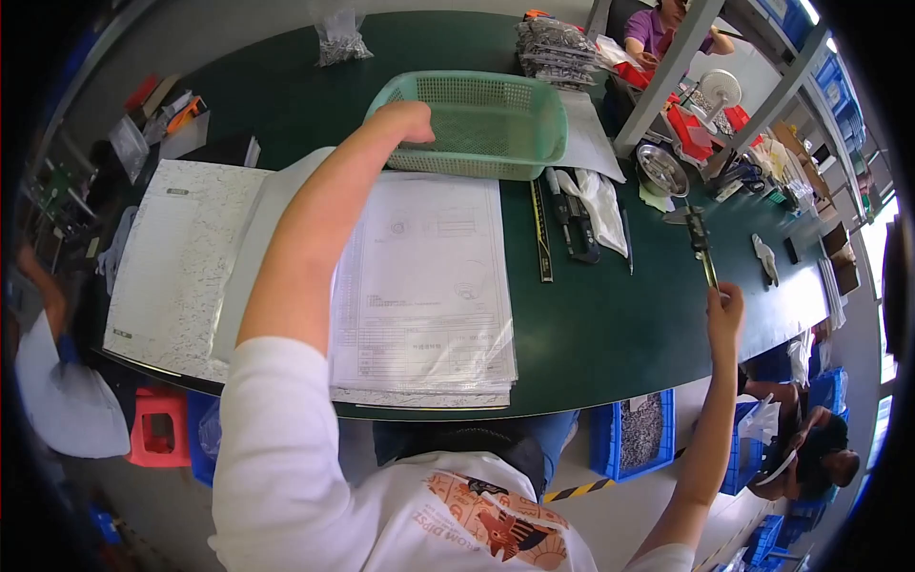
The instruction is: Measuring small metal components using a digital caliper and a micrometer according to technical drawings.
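A pale green plastic basket with mesh walls rests at the far middle of the dark green table. My left hand reaches over its near left side, fingers curled downward; what they hold, if anything, is hidden. Out to the right, my right hand is closed on the beam end of a caliper, which is held up at a tilt with its jaws away from me. Under my left forearm lies an open binder with a printed drawing sheet in a clear sleeve.
Right of the binder lie a steel ruler, a micrometer, a white glove and a pen. A metal bowl stands farther right. Bagged parts are stacked at the back. Blue bins sit below; other people work nearby.
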Action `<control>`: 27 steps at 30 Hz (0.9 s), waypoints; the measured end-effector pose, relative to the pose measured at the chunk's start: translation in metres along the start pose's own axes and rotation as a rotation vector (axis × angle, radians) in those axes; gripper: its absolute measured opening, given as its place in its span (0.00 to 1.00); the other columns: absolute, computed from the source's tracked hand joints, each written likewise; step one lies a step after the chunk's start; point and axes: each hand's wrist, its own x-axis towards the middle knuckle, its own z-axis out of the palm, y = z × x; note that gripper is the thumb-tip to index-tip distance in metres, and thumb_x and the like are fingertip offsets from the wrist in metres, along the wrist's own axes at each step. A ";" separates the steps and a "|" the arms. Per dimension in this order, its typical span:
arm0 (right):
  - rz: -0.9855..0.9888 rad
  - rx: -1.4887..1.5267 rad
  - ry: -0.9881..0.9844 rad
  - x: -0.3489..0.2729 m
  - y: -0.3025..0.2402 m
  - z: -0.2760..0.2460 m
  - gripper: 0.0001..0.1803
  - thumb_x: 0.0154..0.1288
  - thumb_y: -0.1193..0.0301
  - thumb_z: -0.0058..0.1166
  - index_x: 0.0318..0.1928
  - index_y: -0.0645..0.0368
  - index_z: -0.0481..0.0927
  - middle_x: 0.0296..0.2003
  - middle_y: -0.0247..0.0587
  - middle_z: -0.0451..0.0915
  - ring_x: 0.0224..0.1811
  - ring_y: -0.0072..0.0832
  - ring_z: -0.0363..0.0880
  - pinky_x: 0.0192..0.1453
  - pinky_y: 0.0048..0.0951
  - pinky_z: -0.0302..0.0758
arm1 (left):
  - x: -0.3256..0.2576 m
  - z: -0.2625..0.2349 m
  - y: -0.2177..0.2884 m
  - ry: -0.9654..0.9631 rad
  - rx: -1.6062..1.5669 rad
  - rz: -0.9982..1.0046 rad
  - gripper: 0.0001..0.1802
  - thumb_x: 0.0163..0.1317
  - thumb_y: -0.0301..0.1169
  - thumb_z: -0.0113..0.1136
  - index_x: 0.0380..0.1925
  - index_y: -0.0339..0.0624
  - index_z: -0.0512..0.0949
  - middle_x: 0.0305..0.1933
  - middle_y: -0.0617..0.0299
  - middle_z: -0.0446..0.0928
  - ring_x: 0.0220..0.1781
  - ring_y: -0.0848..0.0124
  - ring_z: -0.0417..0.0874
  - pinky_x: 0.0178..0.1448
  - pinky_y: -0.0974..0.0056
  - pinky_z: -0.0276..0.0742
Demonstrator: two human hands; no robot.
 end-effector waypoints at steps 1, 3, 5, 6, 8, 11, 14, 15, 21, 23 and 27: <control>0.148 0.270 -0.097 -0.006 -0.003 -0.009 0.13 0.56 0.67 0.53 0.37 0.62 0.71 0.21 0.33 0.74 0.22 0.15 0.68 0.25 0.16 0.61 | 0.009 0.007 0.000 -0.132 0.060 -0.106 0.14 0.46 0.36 0.57 0.36 0.51 0.78 0.46 0.62 0.74 0.44 0.68 0.75 0.46 0.63 0.70; 0.123 0.340 -0.005 0.001 -0.006 -0.052 0.11 0.55 0.66 0.55 0.30 0.61 0.71 0.14 0.26 0.67 0.14 0.10 0.60 0.18 0.12 0.53 | 0.025 0.018 0.026 -0.297 0.068 -0.201 0.12 0.47 0.38 0.57 0.34 0.53 0.79 0.44 0.60 0.75 0.40 0.67 0.76 0.44 0.64 0.70; 0.124 0.275 0.026 -0.006 -0.032 -0.059 0.13 0.55 0.64 0.56 0.24 0.56 0.69 0.10 0.22 0.60 0.09 0.09 0.53 0.13 0.14 0.47 | 0.032 0.014 0.022 -0.449 0.098 -0.347 0.14 0.44 0.39 0.60 0.33 0.51 0.79 0.40 0.60 0.76 0.39 0.67 0.75 0.41 0.63 0.70; 0.002 0.292 0.050 -0.004 -0.030 -0.054 0.14 0.54 0.63 0.57 0.21 0.53 0.67 0.09 0.20 0.57 0.06 0.09 0.49 0.10 0.14 0.42 | 0.041 0.017 0.011 -0.463 0.103 -0.345 0.14 0.44 0.39 0.60 0.33 0.51 0.79 0.40 0.60 0.76 0.39 0.67 0.75 0.41 0.63 0.70; -0.050 0.281 -0.015 0.000 -0.054 -0.046 0.13 0.55 0.66 0.56 0.20 0.55 0.67 0.11 0.20 0.60 0.12 0.07 0.54 0.16 0.11 0.48 | 0.050 0.027 -0.006 -0.415 0.152 -0.210 0.17 0.40 0.39 0.63 0.32 0.48 0.79 0.40 0.60 0.76 0.40 0.68 0.75 0.40 0.62 0.70; -0.239 0.308 -0.019 0.005 -0.076 -0.026 0.10 0.54 0.69 0.56 0.22 0.58 0.70 0.15 0.21 0.64 0.17 0.07 0.57 0.21 0.10 0.52 | 0.049 0.036 -0.006 -0.391 0.138 -0.114 0.19 0.39 0.38 0.64 0.35 0.46 0.78 0.41 0.60 0.75 0.40 0.67 0.76 0.40 0.62 0.71; -0.340 0.332 -0.128 0.000 -0.102 0.001 0.06 0.52 0.74 0.56 0.28 0.62 0.73 0.20 0.24 0.69 0.21 0.08 0.61 0.25 0.11 0.56 | 0.037 0.034 -0.003 -0.239 0.055 -0.095 0.22 0.38 0.37 0.64 0.34 0.35 0.76 0.35 0.54 0.77 0.35 0.64 0.78 0.35 0.61 0.72; -0.347 0.390 -0.171 -0.007 -0.117 0.014 0.07 0.51 0.75 0.57 0.27 0.64 0.73 0.20 0.25 0.69 0.21 0.08 0.61 0.24 0.11 0.55 | 0.032 0.033 -0.007 -0.236 0.066 -0.107 0.22 0.38 0.37 0.64 0.34 0.35 0.76 0.35 0.54 0.77 0.35 0.64 0.78 0.35 0.61 0.72; -0.341 0.514 -0.291 -0.024 -0.149 0.045 0.07 0.49 0.76 0.57 0.28 0.65 0.73 0.20 0.26 0.71 0.21 0.10 0.63 0.23 0.12 0.58 | -0.023 0.002 0.002 0.344 -0.401 0.133 0.10 0.42 0.31 0.60 0.25 0.38 0.75 0.23 0.61 0.75 0.27 0.72 0.75 0.32 0.68 0.71; -0.355 0.515 -0.279 -0.024 -0.146 0.057 0.11 0.45 0.72 0.60 0.28 0.64 0.73 0.19 0.27 0.71 0.19 0.11 0.63 0.23 0.14 0.60 | -0.062 0.001 0.021 0.356 -0.727 0.231 0.07 0.43 0.29 0.59 0.24 0.39 0.74 0.24 0.63 0.75 0.27 0.76 0.74 0.32 0.72 0.71; -0.491 0.308 -0.143 -0.049 -0.169 0.082 0.20 0.35 0.61 0.66 0.26 0.60 0.74 0.16 0.34 0.72 0.16 0.19 0.67 0.21 0.19 0.64 | -0.137 0.046 0.042 0.134 -1.072 0.239 0.06 0.44 0.24 0.60 0.25 0.37 0.75 0.24 0.64 0.74 0.27 0.79 0.73 0.33 0.73 0.71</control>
